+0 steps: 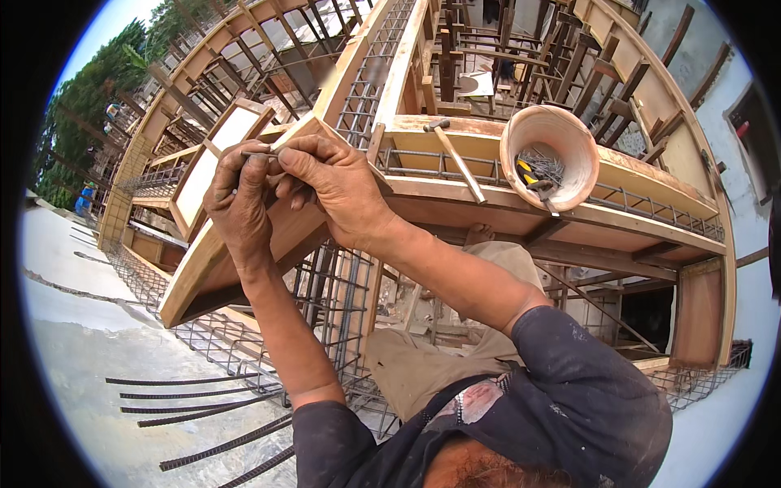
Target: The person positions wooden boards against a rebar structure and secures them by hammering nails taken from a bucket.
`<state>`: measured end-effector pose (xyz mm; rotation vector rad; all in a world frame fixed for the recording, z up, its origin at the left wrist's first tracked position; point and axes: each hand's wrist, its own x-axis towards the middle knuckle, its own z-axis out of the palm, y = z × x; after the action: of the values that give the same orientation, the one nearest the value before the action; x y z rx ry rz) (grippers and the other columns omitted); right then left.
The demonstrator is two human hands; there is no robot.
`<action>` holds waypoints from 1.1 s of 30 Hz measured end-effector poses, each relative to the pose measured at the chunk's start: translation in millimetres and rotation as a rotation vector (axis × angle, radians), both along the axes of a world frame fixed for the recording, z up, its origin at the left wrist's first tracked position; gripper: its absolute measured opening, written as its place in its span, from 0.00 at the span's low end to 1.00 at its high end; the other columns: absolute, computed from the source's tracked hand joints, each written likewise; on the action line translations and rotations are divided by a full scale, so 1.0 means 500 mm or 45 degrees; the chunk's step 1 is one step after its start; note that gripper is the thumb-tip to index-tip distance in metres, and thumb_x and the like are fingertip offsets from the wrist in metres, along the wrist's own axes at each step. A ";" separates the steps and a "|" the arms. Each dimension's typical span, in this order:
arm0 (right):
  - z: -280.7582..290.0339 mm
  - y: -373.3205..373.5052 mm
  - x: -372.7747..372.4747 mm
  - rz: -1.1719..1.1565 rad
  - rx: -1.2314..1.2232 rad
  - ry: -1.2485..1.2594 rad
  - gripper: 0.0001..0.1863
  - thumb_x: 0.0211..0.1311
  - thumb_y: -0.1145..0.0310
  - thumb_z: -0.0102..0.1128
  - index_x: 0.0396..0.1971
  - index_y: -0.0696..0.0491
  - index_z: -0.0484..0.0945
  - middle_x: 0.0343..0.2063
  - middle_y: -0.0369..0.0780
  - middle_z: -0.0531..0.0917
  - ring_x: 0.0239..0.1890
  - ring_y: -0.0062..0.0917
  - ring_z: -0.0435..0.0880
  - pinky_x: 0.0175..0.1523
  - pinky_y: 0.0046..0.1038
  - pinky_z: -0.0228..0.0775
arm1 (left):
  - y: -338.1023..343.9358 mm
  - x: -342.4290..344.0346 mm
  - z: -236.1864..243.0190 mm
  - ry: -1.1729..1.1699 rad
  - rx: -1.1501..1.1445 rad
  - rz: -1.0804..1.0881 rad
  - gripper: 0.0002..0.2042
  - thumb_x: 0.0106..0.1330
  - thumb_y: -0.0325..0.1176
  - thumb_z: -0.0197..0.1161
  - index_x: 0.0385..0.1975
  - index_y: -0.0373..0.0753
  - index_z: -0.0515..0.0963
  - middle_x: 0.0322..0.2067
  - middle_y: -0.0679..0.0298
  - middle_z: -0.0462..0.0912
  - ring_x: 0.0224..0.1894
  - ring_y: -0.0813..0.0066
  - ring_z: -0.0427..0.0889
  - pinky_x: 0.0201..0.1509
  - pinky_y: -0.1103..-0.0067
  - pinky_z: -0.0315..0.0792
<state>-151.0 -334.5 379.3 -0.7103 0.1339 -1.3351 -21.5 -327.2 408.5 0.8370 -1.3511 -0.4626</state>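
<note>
Both my left hand point(240, 199) and right hand point(338, 187) pinch what looks like a nail point(259, 154) at the wooden form's point(244, 268) top corner; a slip drops it into the rebar point(333, 301).

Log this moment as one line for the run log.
left hand: pinching nail | right hand: steadying nail | work: wooden formwork | nearby: hammer, bowl of nails

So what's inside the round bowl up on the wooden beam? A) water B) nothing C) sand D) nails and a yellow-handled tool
D: the round bowl tipped on the wooden beam shows a heap of thin grey nails and a yellow-handled tool.
</note>
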 end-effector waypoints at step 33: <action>-0.481 -0.172 -0.434 -1.079 -0.304 2.587 0.22 0.63 0.73 0.55 0.57 0.61 0.70 0.41 0.54 0.77 0.35 0.41 0.83 0.37 0.41 0.79 | -0.034 -0.044 0.021 -0.234 0.162 0.082 0.11 0.64 0.32 0.71 0.41 0.32 0.86 0.26 0.67 0.86 0.28 0.87 0.77 0.33 0.87 0.71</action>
<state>-368.0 -420.3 138.9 -2.1189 2.0705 -0.8007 -43.5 -344.1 419.1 1.0450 -1.4698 -0.4326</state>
